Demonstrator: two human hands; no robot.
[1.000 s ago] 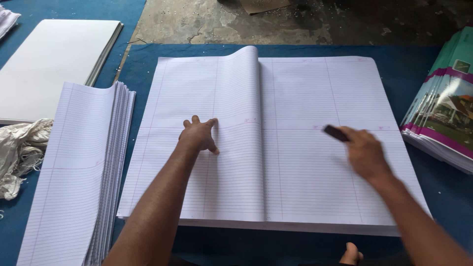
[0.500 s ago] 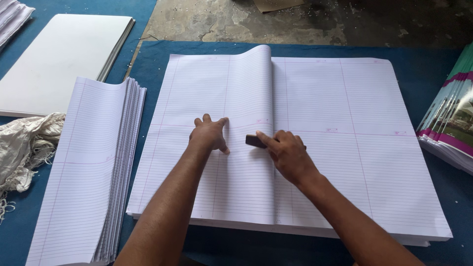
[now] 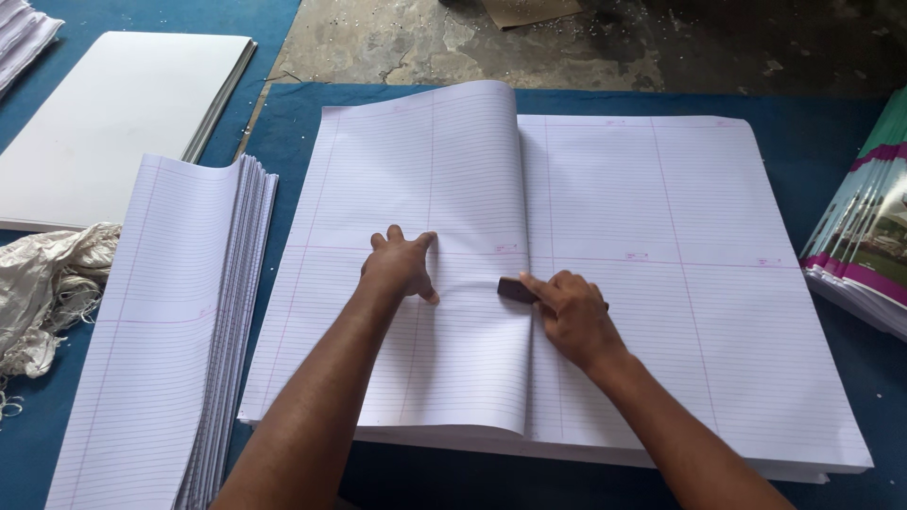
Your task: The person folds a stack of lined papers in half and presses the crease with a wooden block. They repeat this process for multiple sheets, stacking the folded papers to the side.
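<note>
The left hand (image 3: 402, 267) lies flat on the folded-over sheet (image 3: 425, 255), fingers spread and pressing down, empty, its thumb stretched toward the crease. Just beside it, the right hand (image 3: 572, 316) grips a small dark block (image 3: 516, 290), fingers wrapped shut around it, and sets the block's end right on the fold line, where the doubled sheet meets the page beneath. That sheet sits on top of a big stack of ruled paper (image 3: 680, 283), white with fine lines and pink margins, which fills the middle of the blue work surface (image 3: 293, 123); the sheet's far edge bows up a little near the top. To the left a second pile of folded ruled sheets (image 3: 170, 331) stands apart from the main stack, its edges fanned toward it. Farther left a crumpled off-white rag (image 3: 47, 283) touches that pile's side, and beyond it lies a stack of plain white boards (image 3: 113, 113). At the right edge, printed covers in green and magenta (image 3: 864, 246) lean in a layered heap, just beside the ruled stack.
</note>
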